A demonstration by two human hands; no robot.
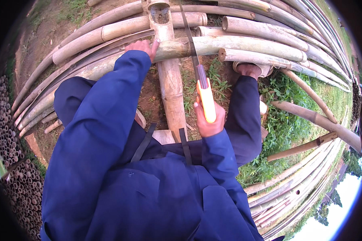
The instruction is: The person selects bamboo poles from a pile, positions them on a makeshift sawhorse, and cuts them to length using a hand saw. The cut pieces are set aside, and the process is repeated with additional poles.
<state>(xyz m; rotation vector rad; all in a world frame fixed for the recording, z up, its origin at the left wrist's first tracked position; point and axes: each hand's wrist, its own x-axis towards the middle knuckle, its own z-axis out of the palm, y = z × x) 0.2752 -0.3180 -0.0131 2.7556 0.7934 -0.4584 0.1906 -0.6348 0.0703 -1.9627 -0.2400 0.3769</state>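
Sawing: my right hand (208,122) grips yellow-handled handsaw (203,90); left hand (142,47) flat on pale horizontal bamboo pole (229,43). Pole likely stiff, smooth, roll-prone; hold beside cut.

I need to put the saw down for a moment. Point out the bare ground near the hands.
Bare earth lies between the upright bamboo post and the left sleeve. A grassy patch opens between the post and the right leg, under the saw. Beyond the left hand, stacked bamboo poles crowd everything.
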